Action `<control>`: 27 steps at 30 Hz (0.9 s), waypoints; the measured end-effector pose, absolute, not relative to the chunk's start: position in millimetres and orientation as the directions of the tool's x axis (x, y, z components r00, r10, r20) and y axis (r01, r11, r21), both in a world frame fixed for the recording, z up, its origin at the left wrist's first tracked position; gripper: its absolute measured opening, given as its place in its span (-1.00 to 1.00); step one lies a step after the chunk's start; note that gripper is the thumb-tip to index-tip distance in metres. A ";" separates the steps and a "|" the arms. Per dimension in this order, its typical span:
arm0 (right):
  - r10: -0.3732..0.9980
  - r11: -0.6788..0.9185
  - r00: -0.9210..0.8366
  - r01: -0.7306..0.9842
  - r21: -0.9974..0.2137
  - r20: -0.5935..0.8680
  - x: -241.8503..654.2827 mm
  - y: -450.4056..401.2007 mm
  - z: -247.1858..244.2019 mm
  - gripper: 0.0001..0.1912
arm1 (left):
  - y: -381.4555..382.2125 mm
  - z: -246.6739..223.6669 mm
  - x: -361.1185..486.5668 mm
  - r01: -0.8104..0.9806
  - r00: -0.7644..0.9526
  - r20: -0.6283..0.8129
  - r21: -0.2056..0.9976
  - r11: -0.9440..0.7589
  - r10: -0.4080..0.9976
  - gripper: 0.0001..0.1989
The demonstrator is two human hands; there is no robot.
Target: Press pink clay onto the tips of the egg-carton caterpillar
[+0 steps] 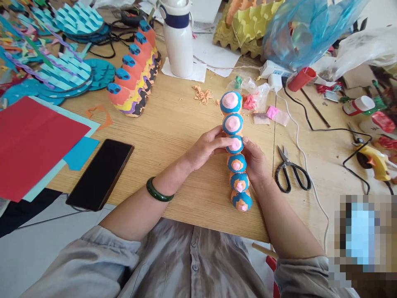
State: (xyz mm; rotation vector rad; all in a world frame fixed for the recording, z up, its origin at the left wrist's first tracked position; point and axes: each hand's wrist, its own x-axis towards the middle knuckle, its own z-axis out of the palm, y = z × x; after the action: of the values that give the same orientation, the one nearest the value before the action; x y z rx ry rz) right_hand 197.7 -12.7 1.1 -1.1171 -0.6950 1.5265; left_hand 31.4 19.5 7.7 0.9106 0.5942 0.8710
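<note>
A strip of several rounded bumps (237, 163), orange with blue rings and pink centres, stands out from the table between my hands. My left hand (206, 148) grips its left side, with the index finger laid on the pink centre of the third bump from the top. Against the right side of the strip, my right hand (256, 159) holds it with the thumb near that same bump. The pink patches on the upper bumps are wide; those on the lower ones are small, with orange showing around them.
Black-handled scissors (288, 169) lie right of my right hand, beside a white cable. A phone (101, 174) and red paper (40, 145) are at the left. Behind stand a painted orange carton strip (136, 70), a white bottle (178, 45) and a blue plastic bag (307, 33).
</note>
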 end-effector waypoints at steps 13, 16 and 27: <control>0.971 -0.200 0.050 -0.373 -0.906 -0.235 193.5 -17.5 9.0 -0.68 | 25.4 2.2 25.3 -0.378 0.578 -0.007 0.884 0.275 0.816 -0.56; 0.973 -0.196 0.044 -0.350 -0.916 -0.225 192.8 -19.1 9.9 -0.65 | 25.0 2.3 26.1 -0.365 0.545 -0.022 0.893 0.262 0.838 -0.55; 0.976 -0.190 0.034 -0.361 -0.913 -0.216 190.8 -21.1 9.8 -0.62 | 25.2 -1.6 27.8 -0.340 0.513 -0.013 0.915 0.217 0.859 -0.45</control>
State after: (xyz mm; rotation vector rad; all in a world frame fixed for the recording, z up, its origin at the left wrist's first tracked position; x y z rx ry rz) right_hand 190.8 -21.1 9.8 -1.1105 -0.7780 1.4534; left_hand 27.8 25.2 -1.6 1.0395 0.6042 0.9035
